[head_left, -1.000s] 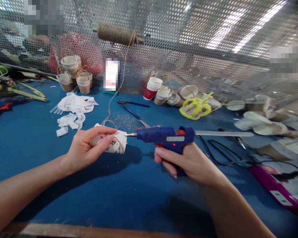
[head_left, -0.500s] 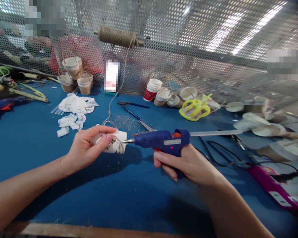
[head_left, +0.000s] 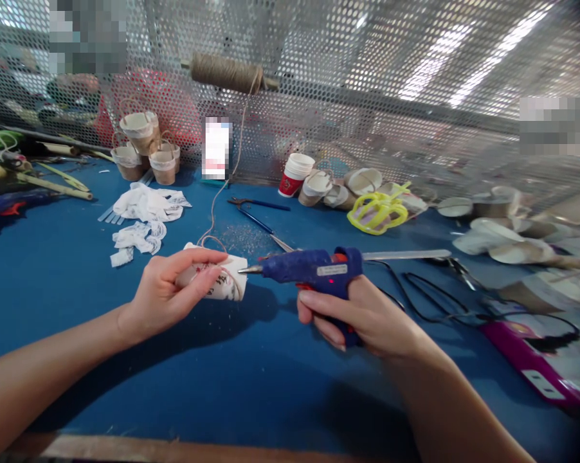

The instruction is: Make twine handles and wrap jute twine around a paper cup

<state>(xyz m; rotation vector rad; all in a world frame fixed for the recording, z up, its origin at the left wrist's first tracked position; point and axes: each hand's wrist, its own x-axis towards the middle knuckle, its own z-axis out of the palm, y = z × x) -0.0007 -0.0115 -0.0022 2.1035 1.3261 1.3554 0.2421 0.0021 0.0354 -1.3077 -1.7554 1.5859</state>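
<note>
Since a second ago, the glue gun [head_left: 312,265] has slid farther over the paper cup [head_left: 227,283]. I see my left hand [head_left: 161,286] pinching the cup, one end jutting beyond the fingertips; my right hand [head_left: 374,315] wraps the gun; a twine spool [head_left: 226,72] sits beyond the cup.

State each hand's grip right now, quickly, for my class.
Left hand: closed, holding a white printed cup.
Right hand: closed, holding a blue glue gun.

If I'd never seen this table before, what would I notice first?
Probably the blue glue gun in the right hand, its metal tip by the white cup in the left hand. Next, perhaps the bright yellow frame, back right, and the twine spool up high behind.
</note>
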